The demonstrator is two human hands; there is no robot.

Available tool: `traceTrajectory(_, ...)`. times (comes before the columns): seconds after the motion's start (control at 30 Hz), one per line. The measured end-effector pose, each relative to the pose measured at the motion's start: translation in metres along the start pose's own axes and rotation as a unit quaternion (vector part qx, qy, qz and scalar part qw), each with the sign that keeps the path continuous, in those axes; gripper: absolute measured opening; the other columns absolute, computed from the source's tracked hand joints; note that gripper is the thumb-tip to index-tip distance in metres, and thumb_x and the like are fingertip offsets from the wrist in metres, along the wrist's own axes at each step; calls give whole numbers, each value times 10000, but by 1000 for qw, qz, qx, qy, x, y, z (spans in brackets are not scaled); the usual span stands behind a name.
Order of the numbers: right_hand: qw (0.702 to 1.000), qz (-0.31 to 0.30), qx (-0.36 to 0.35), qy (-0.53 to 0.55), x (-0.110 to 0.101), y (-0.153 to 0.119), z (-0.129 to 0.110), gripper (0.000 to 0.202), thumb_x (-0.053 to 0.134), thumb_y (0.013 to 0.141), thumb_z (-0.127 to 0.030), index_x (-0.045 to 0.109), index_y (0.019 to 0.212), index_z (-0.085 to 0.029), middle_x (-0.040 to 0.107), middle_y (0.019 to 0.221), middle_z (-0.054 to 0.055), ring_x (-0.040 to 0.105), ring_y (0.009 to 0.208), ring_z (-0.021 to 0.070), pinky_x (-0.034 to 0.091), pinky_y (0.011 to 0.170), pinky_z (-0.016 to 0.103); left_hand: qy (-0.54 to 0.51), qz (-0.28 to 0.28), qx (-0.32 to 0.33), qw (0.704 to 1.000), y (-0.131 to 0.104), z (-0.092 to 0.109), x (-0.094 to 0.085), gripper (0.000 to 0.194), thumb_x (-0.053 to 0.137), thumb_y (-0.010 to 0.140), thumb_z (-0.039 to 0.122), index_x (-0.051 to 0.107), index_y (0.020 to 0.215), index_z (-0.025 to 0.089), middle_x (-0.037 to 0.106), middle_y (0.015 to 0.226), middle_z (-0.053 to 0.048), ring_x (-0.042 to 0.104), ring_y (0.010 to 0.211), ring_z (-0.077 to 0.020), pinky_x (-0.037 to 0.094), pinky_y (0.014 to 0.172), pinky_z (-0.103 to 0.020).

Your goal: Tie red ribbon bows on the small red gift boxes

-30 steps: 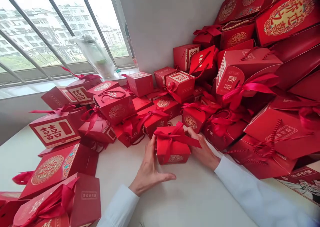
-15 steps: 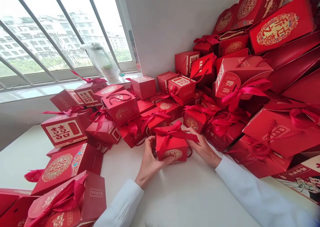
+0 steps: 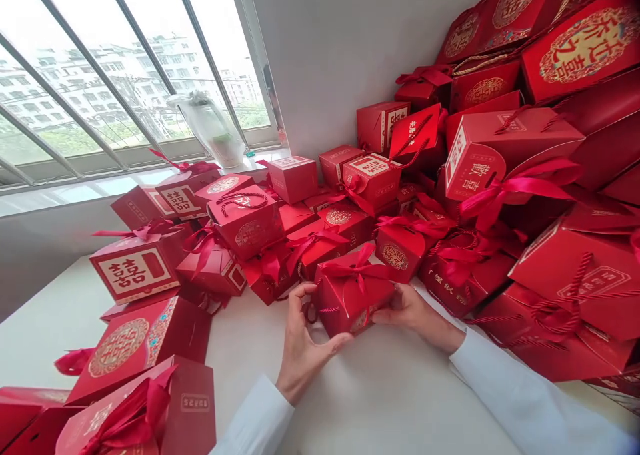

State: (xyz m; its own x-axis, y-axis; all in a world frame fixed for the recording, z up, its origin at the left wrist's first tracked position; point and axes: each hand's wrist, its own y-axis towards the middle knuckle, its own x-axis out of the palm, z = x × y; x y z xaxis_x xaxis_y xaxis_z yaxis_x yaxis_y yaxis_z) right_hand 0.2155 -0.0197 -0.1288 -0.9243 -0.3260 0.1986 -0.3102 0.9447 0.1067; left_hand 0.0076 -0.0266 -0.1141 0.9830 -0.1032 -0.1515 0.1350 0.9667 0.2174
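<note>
Gift box (image 3: 345, 301) sits at the heaped boxes' (image 3: 347, 220) near edge, gripped at its sides by my left hand (image 3: 303, 351) and right hand (image 3: 413, 311), where light, even pressure, clear of the ribbon bow (image 3: 360, 269), should keep it uncrushed.

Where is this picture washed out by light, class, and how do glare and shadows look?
Head view: the window is overexposed, and the buildings outside look pale; head view: bright streaks cross the sill; head view: shadows on the table are soft and faint.
</note>
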Motion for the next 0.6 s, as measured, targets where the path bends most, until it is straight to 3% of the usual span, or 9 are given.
traceTrajectory(0.2, 996, 80, 18, 40, -15, 4, 5, 536, 823, 621, -264, 592, 1104, -236, 649, 1086, 31, 601, 981, 201, 490, 845, 326, -33, 6, -30, 999, 3, -3, -1, 435, 820, 552, 323, 540, 863, 205, 478, 1016, -42, 501, 825, -157, 420, 706, -230)
traceTrajectory(0.3, 995, 89, 40, 29, -18, 2, 2, 534, 840, 585, -285, 623, 1069, -226, 655, 1049, 27, 596, 943, 191, 485, 804, 304, -66, -9, -57, 996, 3, -1, 0, 281, 670, 731, 439, 541, 781, 195, 456, 909, -22, 480, 763, -138, 401, 638, -212)
traceTrajectory(0.37, 993, 91, 68, 32, -20, 1, -3, 513, 845, 573, -310, 643, 1034, -211, 656, 989, 24, 595, 826, 161, 477, 698, 266, -70, -15, -83, 994, 2, 2, 0, 291, 593, 801, 441, 501, 695, 186, 425, 784, 7, 430, 660, -110, 362, 569, -197)
traceTrajectory(0.47, 992, 92, 81, 43, -24, 1, -13, 353, 796, 653, -383, 665, 909, -179, 623, 787, -6, 517, 616, 92, 410, 568, 219, -63, 20, -114, 991, 4, 17, -5, 307, 660, 760, 401, 487, 644, 175, 409, 682, 35, 390, 604, -89, 340, 546, -183)
traceTrajectory(0.6, 989, 132, 30, 57, -25, 1, -31, 318, 735, 713, -465, 647, 770, -165, 573, 680, -7, 503, 616, 100, 414, 581, 228, -91, 81, -176, 977, 8, 58, -23, 247, 752, 668, 352, 605, 741, 168, 550, 756, 18, 502, 704, -103, 401, 606, -174)
